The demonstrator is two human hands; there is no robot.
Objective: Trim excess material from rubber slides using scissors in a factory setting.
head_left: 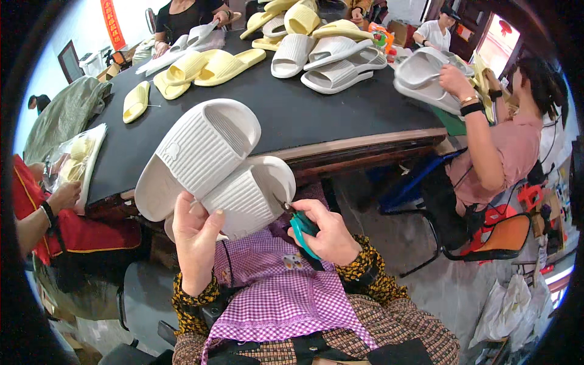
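A pair of pale grey ribbed slide slippers (198,146) is gripped by my left hand (198,240), its thumb and fingers closed at the heel side of the straps. The two slippers lie side by side, tilted, over the near table edge. My right hand (331,237) is wrapped round the teal handles of small scissors (303,234). Their metal tip is at the edge of the nearer slipper's strap; whether the blades touch it I cannot tell. A raised cartoon shape marks the strap of the farther slipper.
On the dark table (340,118) lie several yellow slippers (225,66) and grey slippers (334,74). At right a seated person in pink (505,146) handles grey slippers. A person at left holds a clear bag of yellow slippers (76,155). Across the table stands a person in black (182,21).
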